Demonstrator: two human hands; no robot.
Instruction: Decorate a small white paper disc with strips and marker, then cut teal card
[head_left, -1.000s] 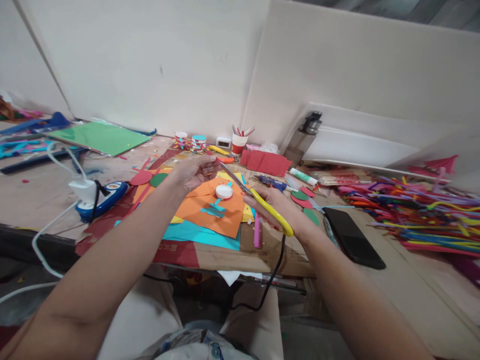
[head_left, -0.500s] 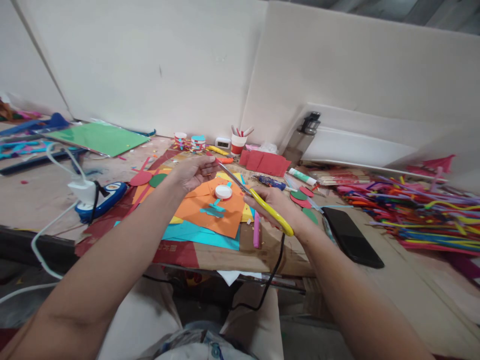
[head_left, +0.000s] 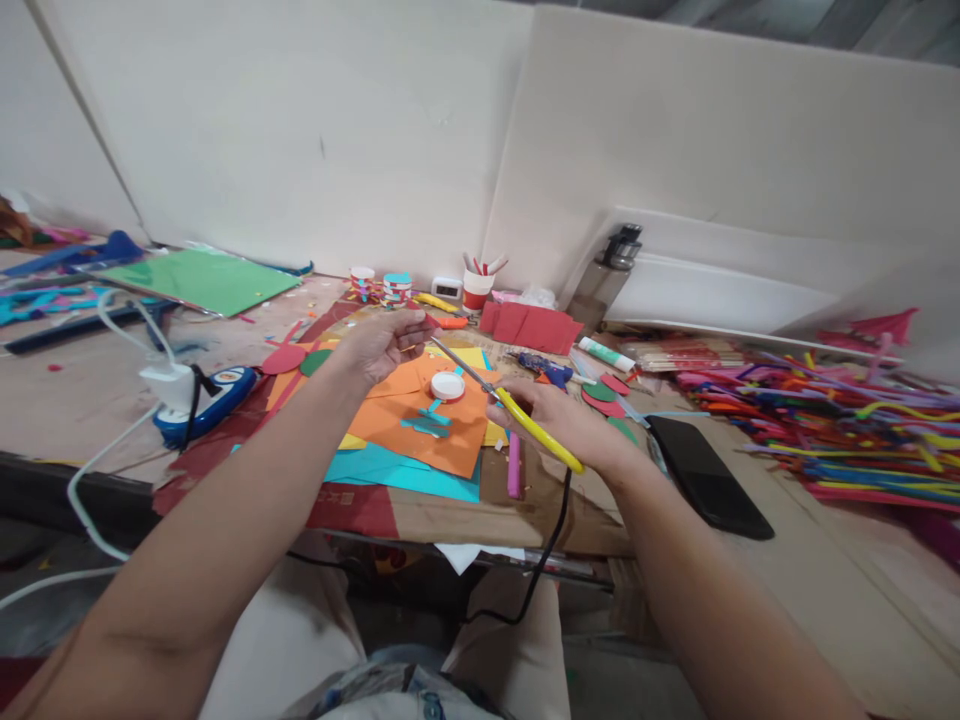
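Over the middle of the table, my left hand (head_left: 386, 345) pinches a small piece of red paper (head_left: 429, 322) between thumb and fingers. My right hand (head_left: 551, 415) is closed round the yellow handles of a pair of scissors (head_left: 536, 425), whose blades point left toward the red piece. The blade tips lie just below that piece; whether they touch it I cannot tell. Beneath the hands lie orange paper sheets (head_left: 457, 445), with a white round lid-like piece (head_left: 448, 386) and cut turquoise strips (head_left: 426, 425) on top. Turquoise sheets (head_left: 397, 470) stick out below.
To the right are a black phone (head_left: 705, 470), a heap of pipe cleaners (head_left: 847, 430), a glue gun (head_left: 544, 368) and a glue stick (head_left: 606, 354). Behind stand a paper cup (head_left: 477, 290) and a bottle (head_left: 607, 275). A blue power strip (head_left: 206, 410) lies left.
The scissors' tips have moved slightly down and away from my left fingers. My left hand stays almost in place, still holding the red paper.
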